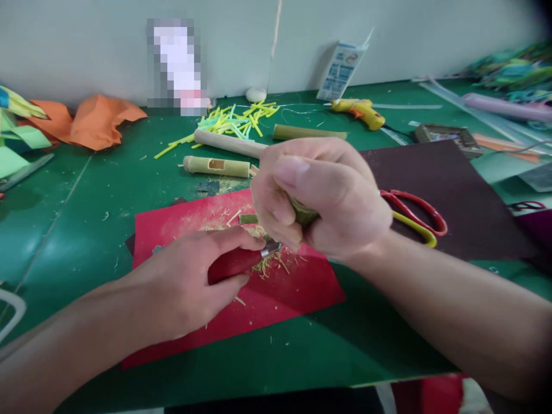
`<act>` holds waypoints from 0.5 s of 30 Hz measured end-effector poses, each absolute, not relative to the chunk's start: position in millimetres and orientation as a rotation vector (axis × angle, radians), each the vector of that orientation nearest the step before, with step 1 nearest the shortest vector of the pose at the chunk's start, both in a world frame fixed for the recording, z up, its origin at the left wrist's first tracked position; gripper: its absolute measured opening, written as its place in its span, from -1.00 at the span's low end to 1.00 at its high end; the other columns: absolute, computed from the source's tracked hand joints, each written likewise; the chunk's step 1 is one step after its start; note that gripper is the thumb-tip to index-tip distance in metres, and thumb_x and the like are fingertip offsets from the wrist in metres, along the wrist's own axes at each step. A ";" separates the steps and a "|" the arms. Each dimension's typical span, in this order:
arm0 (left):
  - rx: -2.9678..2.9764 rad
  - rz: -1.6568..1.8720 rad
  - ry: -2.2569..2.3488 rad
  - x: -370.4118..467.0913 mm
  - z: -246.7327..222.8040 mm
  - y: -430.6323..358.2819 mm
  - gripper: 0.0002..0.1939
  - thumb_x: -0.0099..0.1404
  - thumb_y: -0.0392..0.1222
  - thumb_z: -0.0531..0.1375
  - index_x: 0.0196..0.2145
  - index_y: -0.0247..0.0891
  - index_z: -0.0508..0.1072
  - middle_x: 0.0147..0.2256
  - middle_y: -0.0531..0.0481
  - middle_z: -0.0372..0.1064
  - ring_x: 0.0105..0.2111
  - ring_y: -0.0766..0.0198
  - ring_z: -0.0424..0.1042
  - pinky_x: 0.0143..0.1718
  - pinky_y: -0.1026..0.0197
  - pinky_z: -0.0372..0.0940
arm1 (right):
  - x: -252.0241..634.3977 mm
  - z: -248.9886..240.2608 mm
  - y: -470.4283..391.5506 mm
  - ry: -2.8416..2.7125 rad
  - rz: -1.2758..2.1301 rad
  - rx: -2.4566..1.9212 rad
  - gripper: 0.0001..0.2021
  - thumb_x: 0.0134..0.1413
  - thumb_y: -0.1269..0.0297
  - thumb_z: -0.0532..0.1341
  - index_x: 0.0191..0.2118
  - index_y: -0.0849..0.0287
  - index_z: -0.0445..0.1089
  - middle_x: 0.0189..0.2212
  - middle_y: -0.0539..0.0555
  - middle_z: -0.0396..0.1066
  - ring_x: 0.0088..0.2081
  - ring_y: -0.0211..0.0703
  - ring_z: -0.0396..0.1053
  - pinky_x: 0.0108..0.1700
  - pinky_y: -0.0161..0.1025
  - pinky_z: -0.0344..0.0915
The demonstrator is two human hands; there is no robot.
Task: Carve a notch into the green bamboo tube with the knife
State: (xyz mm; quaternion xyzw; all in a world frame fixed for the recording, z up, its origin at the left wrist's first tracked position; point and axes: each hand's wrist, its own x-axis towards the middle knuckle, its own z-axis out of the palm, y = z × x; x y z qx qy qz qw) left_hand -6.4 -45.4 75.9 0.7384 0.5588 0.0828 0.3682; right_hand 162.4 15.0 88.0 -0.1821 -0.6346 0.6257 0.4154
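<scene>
My right hand (323,195) is raised over the red sheet (293,293), its fingers wrapped round a short green bamboo piece (304,214). Below and to the left, my left hand (194,276) closes on a red-handled tool (235,263) with a metal collar (271,249); its working end is hidden. Pale shavings (269,269) are strewn on the sheet around the tool. A small green strip (248,219) lies just behind my left fingers. Farther back rest a bamboo tube (216,167) with a cut rectangular opening and a pale round stick (230,142), partly hidden by my right hand.
Scissors (420,214) with red and yellow handles lie on a dark sheet (457,195) at right. Behind are a bamboo length (309,132), yellow and green strips (241,121), a yellow glue gun (362,112) and a blue-white packet (341,72). Crumpled orange paper (97,122) sits left.
</scene>
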 end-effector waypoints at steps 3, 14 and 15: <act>1.913 0.095 1.408 -7.8 86.1 -40.0 -0.64 0.26 -0.10 0.17 0.03 0.12 0.42 0.03 0.17 0.45 0.00 0.19 0.45 0.08 0.11 0.32 | 165.5 88.4 16.7 -1.678 1.621 -0.535 -0.62 0.10 0.36 0.02 -0.72 0.11 0.02 -0.82 -0.13 0.03 -0.77 -0.41 -0.02 -0.65 -0.35 0.11; 2.053 0.068 1.582 -26.7 94.3 -38.7 -0.63 0.23 -0.04 0.18 0.01 0.21 0.42 -0.14 0.22 0.52 -0.26 0.24 0.52 -0.22 0.24 0.38 | 169.5 83.8 19.8 -1.728 1.605 -0.623 -0.64 0.09 0.19 0.09 -0.68 0.12 0.08 -0.78 -0.13 0.10 -0.73 -0.41 0.01 -0.60 -0.35 0.22; 2.070 0.070 1.579 -27.1 94.9 -38.7 -0.63 0.24 -0.02 0.17 0.01 0.22 0.42 -0.15 0.22 0.53 -0.27 0.24 0.52 -0.22 0.23 0.38 | 169.4 83.4 19.5 -1.730 1.604 -0.621 -0.65 0.10 0.20 0.09 -0.67 0.12 0.09 -0.78 -0.12 0.10 -0.73 -0.41 0.01 -0.62 -0.35 0.19</act>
